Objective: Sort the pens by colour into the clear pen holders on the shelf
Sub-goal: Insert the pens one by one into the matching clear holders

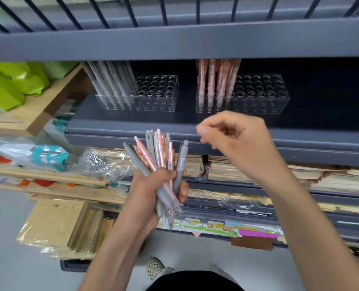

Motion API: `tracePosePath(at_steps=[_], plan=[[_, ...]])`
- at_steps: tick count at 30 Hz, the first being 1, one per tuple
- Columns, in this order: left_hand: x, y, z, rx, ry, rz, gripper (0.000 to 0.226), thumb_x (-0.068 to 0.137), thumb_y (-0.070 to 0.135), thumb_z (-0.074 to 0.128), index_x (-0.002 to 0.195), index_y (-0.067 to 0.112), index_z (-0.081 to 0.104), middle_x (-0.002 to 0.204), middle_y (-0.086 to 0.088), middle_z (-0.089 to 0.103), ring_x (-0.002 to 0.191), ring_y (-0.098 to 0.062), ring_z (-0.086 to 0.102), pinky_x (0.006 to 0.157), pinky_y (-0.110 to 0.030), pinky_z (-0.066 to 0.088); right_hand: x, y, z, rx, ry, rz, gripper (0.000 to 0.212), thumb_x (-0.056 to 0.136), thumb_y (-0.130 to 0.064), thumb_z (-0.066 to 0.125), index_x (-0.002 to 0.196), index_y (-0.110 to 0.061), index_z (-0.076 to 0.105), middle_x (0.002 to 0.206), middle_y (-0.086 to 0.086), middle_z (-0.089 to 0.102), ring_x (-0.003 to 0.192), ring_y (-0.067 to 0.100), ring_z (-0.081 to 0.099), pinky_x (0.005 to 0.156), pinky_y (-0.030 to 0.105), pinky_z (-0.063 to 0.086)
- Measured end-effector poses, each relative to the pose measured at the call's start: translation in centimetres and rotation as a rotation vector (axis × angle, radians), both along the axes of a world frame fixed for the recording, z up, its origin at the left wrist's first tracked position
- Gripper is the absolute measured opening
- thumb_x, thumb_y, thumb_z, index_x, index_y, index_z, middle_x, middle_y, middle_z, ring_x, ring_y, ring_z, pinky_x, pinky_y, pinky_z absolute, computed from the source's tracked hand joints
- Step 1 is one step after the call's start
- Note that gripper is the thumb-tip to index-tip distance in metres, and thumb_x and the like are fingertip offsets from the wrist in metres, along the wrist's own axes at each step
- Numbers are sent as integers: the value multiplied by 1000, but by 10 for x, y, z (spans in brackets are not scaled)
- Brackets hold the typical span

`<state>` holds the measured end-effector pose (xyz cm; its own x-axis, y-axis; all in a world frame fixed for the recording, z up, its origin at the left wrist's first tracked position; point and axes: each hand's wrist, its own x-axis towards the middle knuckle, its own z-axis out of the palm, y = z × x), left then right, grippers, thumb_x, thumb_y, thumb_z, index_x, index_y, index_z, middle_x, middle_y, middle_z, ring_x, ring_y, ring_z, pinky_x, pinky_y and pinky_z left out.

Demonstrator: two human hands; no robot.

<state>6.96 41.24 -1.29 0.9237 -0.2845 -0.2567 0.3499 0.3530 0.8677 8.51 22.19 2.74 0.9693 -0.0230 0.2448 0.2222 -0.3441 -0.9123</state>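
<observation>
- Our left hand (153, 186) grips the mixed grey-and-pink pens (154, 152).
- Our right hand (237, 141) hovers near them, loosely curled, empty.
- Far behind: grey-pen holder (155, 97) left, pink-pen holder (260, 97) right.

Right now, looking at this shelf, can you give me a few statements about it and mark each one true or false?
1. The left hand grips a bundle of pens mixing grey and pink. True.
2. The right hand is carrying a pen. False: it holds nothing.
3. The left holder has only grey pens in it. True.
4. The right holder is completely full. False: pink pens stand only at its left end, and the other holes are empty.
</observation>
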Motion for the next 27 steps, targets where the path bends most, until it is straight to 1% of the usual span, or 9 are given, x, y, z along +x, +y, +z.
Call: tracePosePath(at_steps=[4,7,11,14,17,20,23,25,27], plan=[[5,11,-1,25,-57,-62,21,76,4,57,66,14,73,59,-15,59,51,-26,58,49,-32,53,-5,19,-11,68,86,105,13,77,-33,77,87,-24,76,82,-7,73,76,13,65,69,27,54],[10,20,-1,51,-71,-48,14,77,4,56,79,3,70,60,-19,62,52,-31,63,51,-34,55,-4,34,-18,118,109,126,23,68,-42,76,84,-27,74,77,-9,71,67,6,59,62,23,51],[20,33,0,20,-16,4,40,78,0,55,114,-18,47,76,-33,69,73,-43,73,65,-39,61,2,51,-25,110,103,136,9,82,-24,76,91,-22,73,86,-4,72,80,11,65,74,24,54],[28,47,2,-16,10,25,52,74,1,57,120,-15,40,87,-35,70,83,-45,73,73,-41,62,4,68,-26,165,63,129,10,90,-16,68,97,-22,70,93,-2,71,88,18,65,81,29,54],[36,66,0,26,17,53,63,70,5,60,126,-15,37,94,-33,71,88,-45,73,75,-42,62,8,87,-24,255,-15,82,11,92,-18,61,100,-22,67,91,-6,68,82,13,64,73,21,50],[42,86,-3,36,8,63,59,72,4,59,123,-19,39,92,-35,70,86,-46,72,69,-38,61,13,107,-24,304,-78,41,14,96,-14,57,105,-16,66,87,-7,67,75,9,63,67,18,50],[47,104,-6,71,1,58,30,83,-4,56,111,-11,48,84,-30,72,79,-42,74,64,-36,61,17,130,-27,388,-129,-65,16,98,-14,54,110,-12,64,80,-3,65,67,12,61,63,24,52],[49,115,-10,103,3,33,10,87,-6,53,96,-6,51,72,-21,72,62,-32,71,53,-32,58,20,142,-27,455,-160,-160,16,98,-16,55,109,-12,65,77,-3,65,64,15,61,61,25,53],[50,124,-13,102,13,40,16,79,0,60,90,2,48,63,-14,63,48,-26,59,45,-29,50,21,154,-30,466,-145,-174,14,97,-16,58,108,-14,66,78,-1,67,63,16,62,60,26,54]])
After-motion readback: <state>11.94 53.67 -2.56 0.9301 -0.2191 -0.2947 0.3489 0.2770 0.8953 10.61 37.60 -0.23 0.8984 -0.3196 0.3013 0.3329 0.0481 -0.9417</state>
